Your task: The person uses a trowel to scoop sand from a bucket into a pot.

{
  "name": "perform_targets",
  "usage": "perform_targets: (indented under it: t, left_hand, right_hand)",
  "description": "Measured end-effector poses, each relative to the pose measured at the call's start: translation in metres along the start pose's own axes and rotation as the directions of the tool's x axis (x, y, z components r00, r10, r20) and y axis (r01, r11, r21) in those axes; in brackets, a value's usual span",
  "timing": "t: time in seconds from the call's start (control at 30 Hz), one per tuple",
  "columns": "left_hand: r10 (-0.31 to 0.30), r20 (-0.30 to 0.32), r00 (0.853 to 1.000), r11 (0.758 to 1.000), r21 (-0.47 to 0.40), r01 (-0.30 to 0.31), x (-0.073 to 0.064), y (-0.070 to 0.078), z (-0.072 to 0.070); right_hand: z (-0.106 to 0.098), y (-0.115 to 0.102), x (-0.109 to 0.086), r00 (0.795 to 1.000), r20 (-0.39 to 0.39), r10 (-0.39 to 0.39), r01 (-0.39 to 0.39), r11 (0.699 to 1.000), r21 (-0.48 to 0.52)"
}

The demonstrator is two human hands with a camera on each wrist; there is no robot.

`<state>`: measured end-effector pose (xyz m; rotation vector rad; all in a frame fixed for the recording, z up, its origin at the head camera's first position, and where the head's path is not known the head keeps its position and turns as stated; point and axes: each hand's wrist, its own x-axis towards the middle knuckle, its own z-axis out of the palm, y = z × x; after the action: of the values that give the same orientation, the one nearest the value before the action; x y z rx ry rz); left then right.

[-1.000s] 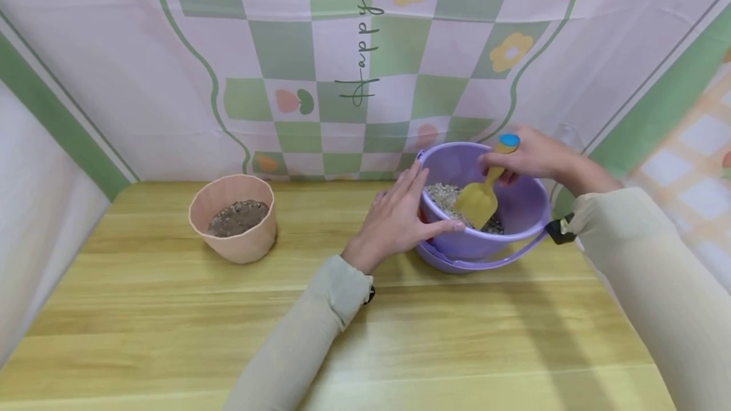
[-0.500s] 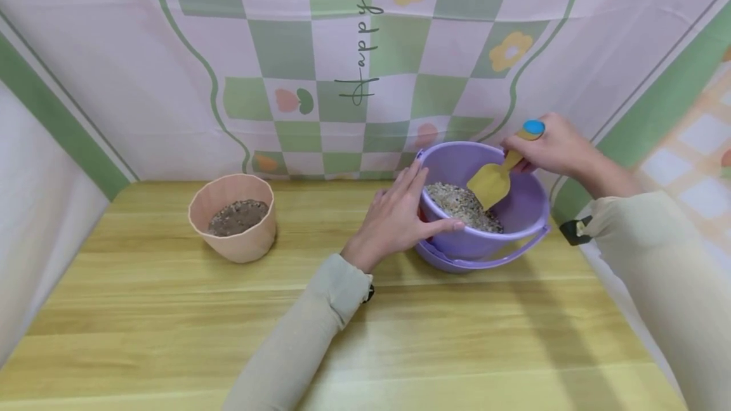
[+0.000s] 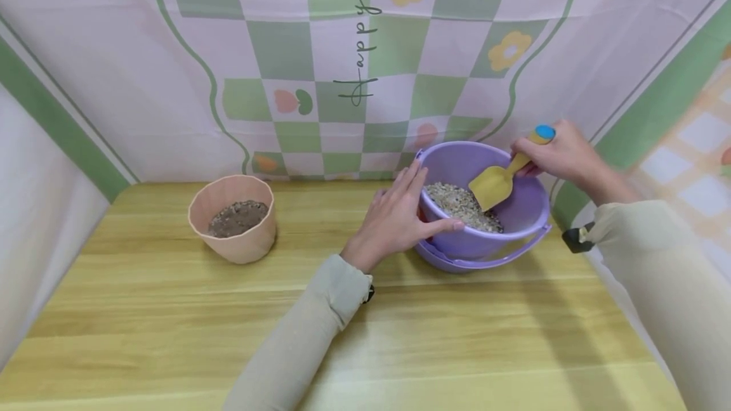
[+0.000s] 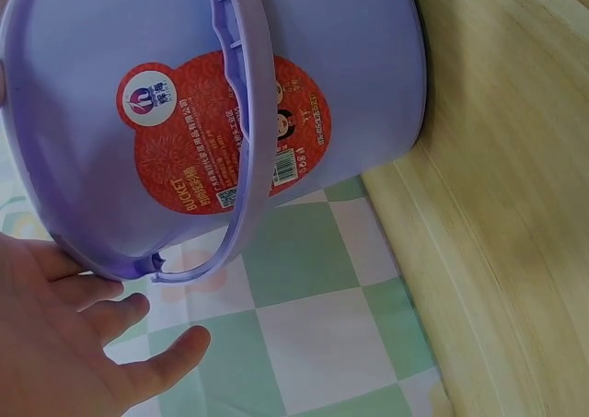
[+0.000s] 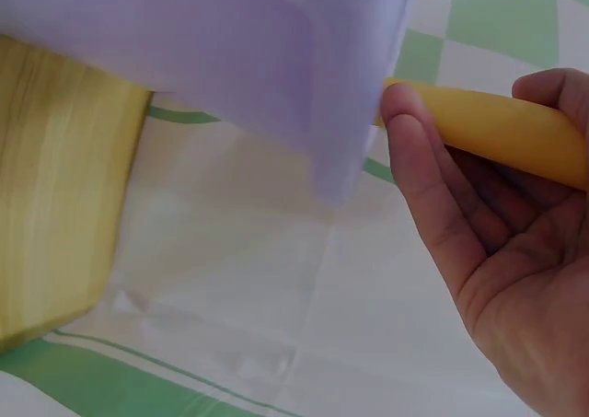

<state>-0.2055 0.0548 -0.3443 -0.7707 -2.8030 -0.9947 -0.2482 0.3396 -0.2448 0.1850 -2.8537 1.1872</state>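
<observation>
The purple bucket (image 3: pixel 482 246) stands at the back right of the table, with grainy mix (image 3: pixel 465 206) inside. A red sticker (image 4: pixel 216 132) marks its side in the left wrist view. My left hand (image 3: pixel 391 217) rests against the bucket's near-left rim, fingers and thumb spread and fairly straight. My right hand (image 3: pixel 562 150) grips the handle of a yellow toy shovel (image 3: pixel 492 188) with a blue end. The shovel's blade is inside the bucket, near the mix. In the right wrist view, the bucket wall hides the blade, and only the yellow handle (image 5: pixel 488 127) shows.
A pink ribbed flowerpot (image 3: pixel 232 227), partly filled with brown soil, stands at the left on the wooden table (image 3: pixel 257 328). Behind the table hangs a green-and-white checked cloth (image 3: pixel 365 100). The bucket's carry handle (image 3: pixel 508 260) hangs down its front.
My right hand has drawn the shovel up and to the right from the mix, toward the bucket's right wall; it moved only slightly in the last half second. The left hand has stayed put.
</observation>
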Motion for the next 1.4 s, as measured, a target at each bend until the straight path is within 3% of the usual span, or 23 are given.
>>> perform_targets:
  t: [0.27, 0.73, 1.4]
  left_hand:
    - [0.008, -0.008, 1.0, 1.0, 0.016, -0.008, 0.0, -0.001, 0.0]
    - [0.012, -0.005, 1.0, 1.0, 0.011, -0.012, -0.001, -0.002, 0.0]
    - [0.022, -0.015, 1.0, 0.999, 0.026, -0.022, 0.001, -0.001, 0.001]
  right_hand:
    - [0.007, 0.012, 0.0, 1.0, -0.005, 0.028, -0.027, 0.988, 0.149]
    - [0.017, 0.013, -0.003, 0.999, -0.004, 0.051, -0.05, 0.985, 0.163]
    - [0.03, 0.008, -0.011, 0.992, -0.086, 0.094, -0.081, 0.987, 0.138]
